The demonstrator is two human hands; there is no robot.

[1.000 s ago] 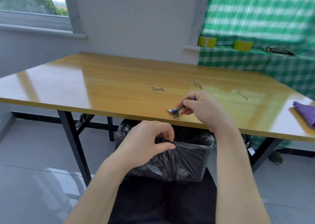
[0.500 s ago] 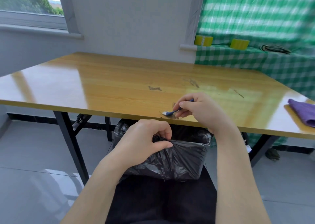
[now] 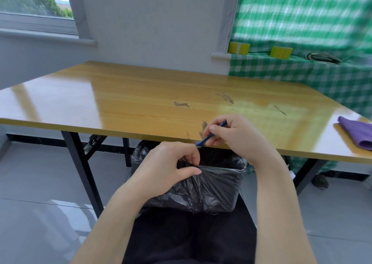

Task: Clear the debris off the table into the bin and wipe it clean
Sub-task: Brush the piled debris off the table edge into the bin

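Observation:
My right hand pinches a small blue brush, its bristle end at the front edge of the wooden table, just over the bin. A smear of dark debris lies on the table beside the brush. More dark debris sits in patches farther back, with other streaks to the right. My left hand grips the rim of the black bag lining the bin, which stands under the table edge.
A folded purple cloth lies at the table's right end. Behind stands a surface with green checked fabric, two yellow tape rolls and a coil. Black table legs stand on the grey floor at left.
My right hand has drawn the brush toward the table's front edge, over the bin. My left hand keeps its grip on the bag rim.

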